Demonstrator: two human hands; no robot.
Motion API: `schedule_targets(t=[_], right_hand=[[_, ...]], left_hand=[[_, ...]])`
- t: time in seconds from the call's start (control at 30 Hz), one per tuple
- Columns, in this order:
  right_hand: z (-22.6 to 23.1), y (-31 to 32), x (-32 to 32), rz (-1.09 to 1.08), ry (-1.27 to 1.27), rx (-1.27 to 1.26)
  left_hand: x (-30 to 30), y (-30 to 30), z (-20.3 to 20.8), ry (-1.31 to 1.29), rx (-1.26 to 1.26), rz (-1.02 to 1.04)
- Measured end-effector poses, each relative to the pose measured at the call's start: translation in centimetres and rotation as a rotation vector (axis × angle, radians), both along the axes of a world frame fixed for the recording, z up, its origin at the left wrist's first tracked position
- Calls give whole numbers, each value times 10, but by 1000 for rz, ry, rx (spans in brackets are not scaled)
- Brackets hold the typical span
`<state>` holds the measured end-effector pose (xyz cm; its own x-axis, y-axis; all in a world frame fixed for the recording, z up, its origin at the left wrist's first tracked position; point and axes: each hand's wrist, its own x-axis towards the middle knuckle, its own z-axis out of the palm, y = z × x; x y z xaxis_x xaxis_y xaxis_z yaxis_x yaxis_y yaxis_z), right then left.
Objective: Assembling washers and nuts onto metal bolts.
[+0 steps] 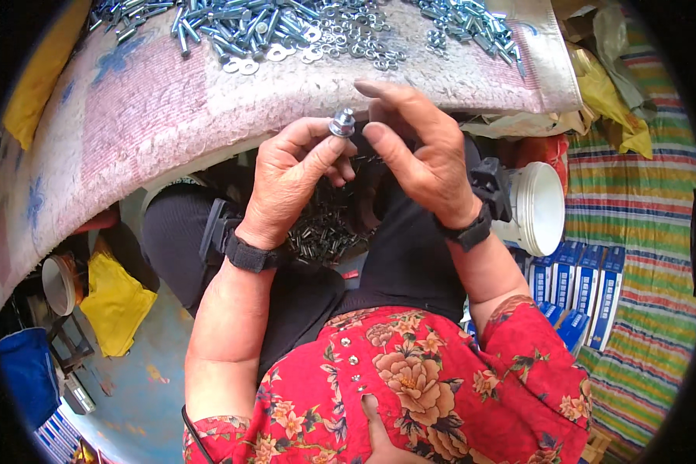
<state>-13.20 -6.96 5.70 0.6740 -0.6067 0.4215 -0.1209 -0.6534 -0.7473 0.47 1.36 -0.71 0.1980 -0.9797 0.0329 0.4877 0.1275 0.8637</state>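
Observation:
Between the thumb and fingers of my left hand (282, 174) is a bolt (342, 122) fitted with a washer and what looks like a nut. It points upward, just past the table's near edge. My right hand (425, 158) hovers close on its right, thumb and fingers apart, with nothing in it. Beyond both hands, a heap of silver bolts (240, 31) lies on the cloth-covered table (162, 108). Flat washers (247, 67) sit at its near side, small rings (356, 31) beside it, and more bolts (475, 27) farther right. Below my hands, many assembled bolts (321, 232) are piled between my legs.
To the right, a white bucket (545, 209) lies on its side near several blue boxes (588, 282) and a striped sheet (642, 232). On the left are a yellow bag (116, 301), another bucket (58, 284) and a blue bag (27, 375).

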Motion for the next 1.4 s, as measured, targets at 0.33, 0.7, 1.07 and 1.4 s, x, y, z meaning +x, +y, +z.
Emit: schedule_targets(t=[0.33,0.7,1.07,1.4], right_hand=[[-40,-19,-11,105,301,-204],[-45,-95,106,-374,298,-574],[-4,-66,25,34,-68,356],[-28,-39,-35,187,88,641]], left_hand=[[-9,2,-13,-1133,-263,270],[2,1,-8,-975,-12,175],[3,0,-3,-339,137,193],[-16,2,-4,-179,227,-216]])
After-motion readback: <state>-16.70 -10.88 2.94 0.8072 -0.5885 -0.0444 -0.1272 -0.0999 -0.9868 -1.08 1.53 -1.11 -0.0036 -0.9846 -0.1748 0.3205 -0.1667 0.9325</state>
